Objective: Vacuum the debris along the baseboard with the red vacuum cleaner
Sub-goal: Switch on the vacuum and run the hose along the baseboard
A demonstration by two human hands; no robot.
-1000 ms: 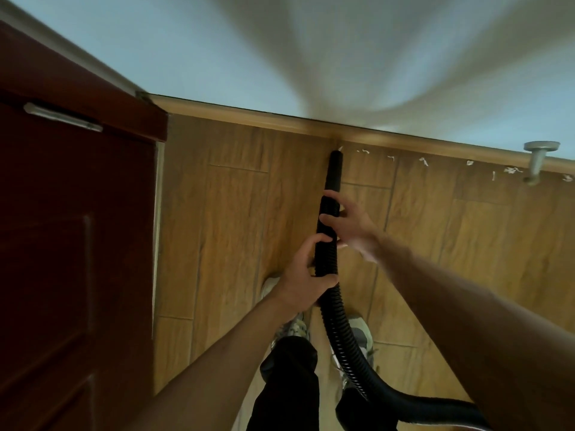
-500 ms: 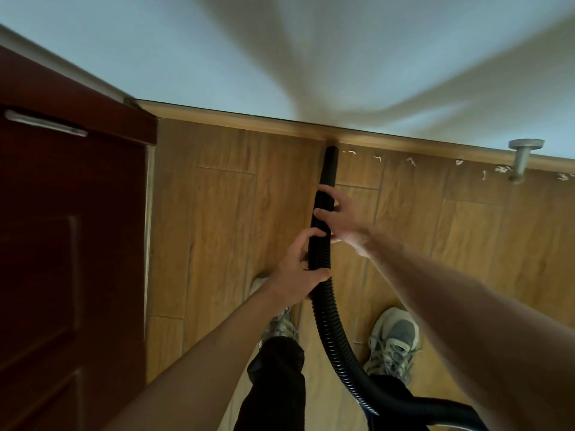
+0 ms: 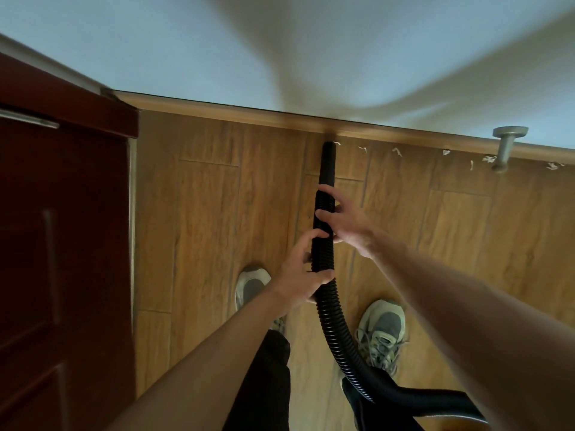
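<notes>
Black ribbed vacuum hose (image 3: pixel 323 256) runs up the middle of the wooden floor (image 3: pixel 211 228), with its smooth nozzle (image 3: pixel 327 166) pointing at the baseboard (image 3: pixel 217 111) and its tip right at the baseboard's foot. One white scrap sits just beside the tip. More debris (image 3: pixel 396 151) is strung out to the right along the floor's far edge, close under the baseboard. My left hand (image 3: pixel 298 275) grips the hose lower down, fingers wrapped round the ribs. My right hand (image 3: pixel 348 225) holds it just above, fingers curled over the top part. The hose bends back between my shoes (image 3: pixel 384 331) towards the bottom right corner. A metal door stop (image 3: pixel 505 147) stands at the baseboard on the right, among the scraps. A dark red door (image 3: pixel 62 244) fills the left side. Pale wall (image 3: pixel 217 42) above, black trouser leg (image 3: pixel 264 384) below.
</notes>
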